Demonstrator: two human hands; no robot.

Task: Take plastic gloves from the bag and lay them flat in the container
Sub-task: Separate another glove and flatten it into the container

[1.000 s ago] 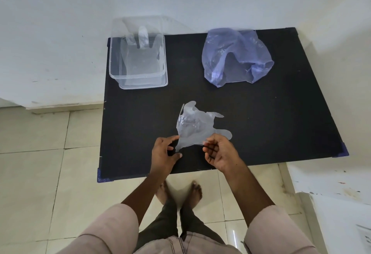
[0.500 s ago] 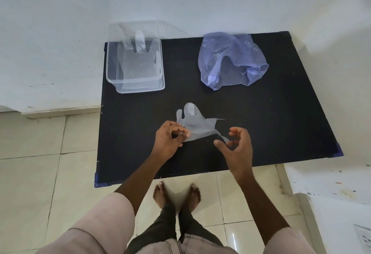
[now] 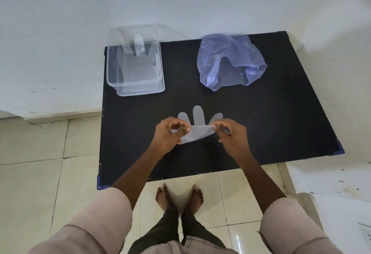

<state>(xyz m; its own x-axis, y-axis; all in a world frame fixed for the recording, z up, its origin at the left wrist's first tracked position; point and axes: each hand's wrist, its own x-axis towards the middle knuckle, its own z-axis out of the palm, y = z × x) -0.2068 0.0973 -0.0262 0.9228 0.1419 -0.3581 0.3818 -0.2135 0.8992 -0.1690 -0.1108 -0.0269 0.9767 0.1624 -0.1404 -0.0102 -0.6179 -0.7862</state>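
Observation:
A thin clear plastic glove is stretched flat over the black table, its fingers pointing away from me. My left hand pinches the glove's left cuff edge. My right hand pinches the right cuff edge. A clear plastic container stands at the table's far left corner with gloves lying flat inside it. The crumpled bluish plastic bag lies at the far middle, its mouth toward the right.
A white wall runs behind and to the left of the table. Beige floor tiles lie to the left and below, where my bare feet stand. A white paint-speckled surface sits at the right, beside the table's near corner.
The crumpled glove has been spread out flat. My right hand, open half a second ago, has taken hold of the glove's right edge, and both hands have pulled it taut.

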